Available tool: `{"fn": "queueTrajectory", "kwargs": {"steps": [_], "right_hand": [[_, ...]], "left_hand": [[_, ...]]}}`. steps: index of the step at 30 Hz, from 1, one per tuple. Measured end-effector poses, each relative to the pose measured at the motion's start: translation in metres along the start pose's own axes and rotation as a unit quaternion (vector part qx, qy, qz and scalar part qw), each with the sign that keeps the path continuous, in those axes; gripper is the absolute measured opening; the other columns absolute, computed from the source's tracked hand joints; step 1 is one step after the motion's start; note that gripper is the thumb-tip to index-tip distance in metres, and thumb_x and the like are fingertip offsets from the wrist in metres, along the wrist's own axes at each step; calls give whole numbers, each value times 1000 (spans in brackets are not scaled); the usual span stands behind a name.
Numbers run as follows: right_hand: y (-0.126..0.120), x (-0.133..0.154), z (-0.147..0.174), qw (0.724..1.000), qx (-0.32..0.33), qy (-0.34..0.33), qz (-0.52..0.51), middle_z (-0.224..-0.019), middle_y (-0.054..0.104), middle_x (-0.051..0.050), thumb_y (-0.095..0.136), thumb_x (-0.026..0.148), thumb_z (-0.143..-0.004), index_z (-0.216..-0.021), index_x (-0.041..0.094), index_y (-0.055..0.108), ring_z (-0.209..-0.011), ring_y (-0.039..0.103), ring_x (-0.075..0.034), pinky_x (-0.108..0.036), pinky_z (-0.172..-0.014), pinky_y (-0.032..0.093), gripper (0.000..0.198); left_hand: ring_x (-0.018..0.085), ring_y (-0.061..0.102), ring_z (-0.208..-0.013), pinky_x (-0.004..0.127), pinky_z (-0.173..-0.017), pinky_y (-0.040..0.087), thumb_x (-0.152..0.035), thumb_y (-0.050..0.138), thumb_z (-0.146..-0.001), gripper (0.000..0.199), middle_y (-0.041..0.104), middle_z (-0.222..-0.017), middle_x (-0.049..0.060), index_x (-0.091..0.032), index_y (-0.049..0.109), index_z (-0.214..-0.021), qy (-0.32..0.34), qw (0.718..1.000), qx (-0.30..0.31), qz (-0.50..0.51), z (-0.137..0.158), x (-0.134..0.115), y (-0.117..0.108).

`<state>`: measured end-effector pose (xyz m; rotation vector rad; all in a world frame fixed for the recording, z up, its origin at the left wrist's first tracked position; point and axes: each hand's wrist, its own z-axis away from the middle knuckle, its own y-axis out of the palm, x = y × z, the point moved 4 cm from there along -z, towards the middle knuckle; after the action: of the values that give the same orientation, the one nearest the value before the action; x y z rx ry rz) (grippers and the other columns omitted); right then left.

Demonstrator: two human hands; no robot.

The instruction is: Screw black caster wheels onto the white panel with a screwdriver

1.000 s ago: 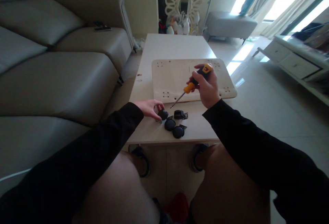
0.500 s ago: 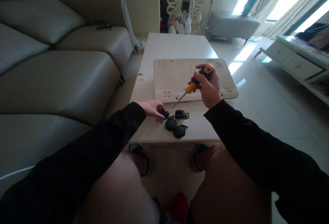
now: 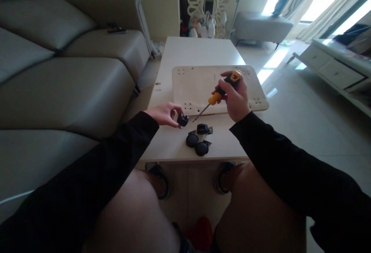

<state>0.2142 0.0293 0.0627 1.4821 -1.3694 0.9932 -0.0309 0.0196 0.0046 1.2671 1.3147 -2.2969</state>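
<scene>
Black caster, pinched in the left hand, sits over the near end of the white table. From where I stand, glossy floor stretches off to the right and the sofa lines the left. Between them, the tabletop runs well past the far edge of a rounded board. Apart from the left, the right hand wraps the screwdriver, its tip a narrow gap from that caster. Three more casters cluster near the table's front edge.

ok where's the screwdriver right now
Head view, right of centre: the screwdriver is in the right hand, its tip near the caster the left hand holds.
</scene>
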Motion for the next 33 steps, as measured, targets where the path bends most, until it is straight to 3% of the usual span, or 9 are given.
{"fn": "queueTrajectory", "kwargs": {"steps": [8, 14, 21, 33], "right_hand": [[1, -1, 0, 1000, 6, 1, 2, -79, 57, 4, 75, 49, -76, -107, 29, 48, -69, 68, -13, -22, -43, 41, 45], [3, 0, 0, 1000, 6, 0, 2, -78, 56, 4, 74, 48, -75, -106, 28, 48, -68, 68, -12, -21, -42, 41, 46], [4, -1, 0, 1000, 1, 5, -3, -77, 57, 4, 76, 48, -73, -105, 28, 49, -66, 67, -12, -21, -42, 42, 47], [-10, -9, -3, 998, 26, -29, 55, -85, 58, 1, 68, 59, -83, -114, 31, 49, -73, 67, -14, -24, -46, 44, 47]], "left_hand": [[9, 44, -47, 23, -51, 29, -13, 82, -64, 47, 50, -50, -9, -15, 67, -108, 22, 987, -155, 40, 2, -2, -10], [8, 37, -44, 23, -50, 23, -10, 81, -66, 45, 47, -47, -11, -16, 67, -108, 16, 971, -234, 49, -10, 4, -7], [8, 36, -44, 23, -49, 22, -10, 82, -67, 45, 46, -47, -11, -17, 67, -109, 17, 963, -257, 80, -26, 7, -4], [8, 45, -49, 22, -52, 30, -9, 83, -65, 41, 52, -59, -9, -19, 64, -101, 35, 959, -277, 52, -42, 9, 3]]}}
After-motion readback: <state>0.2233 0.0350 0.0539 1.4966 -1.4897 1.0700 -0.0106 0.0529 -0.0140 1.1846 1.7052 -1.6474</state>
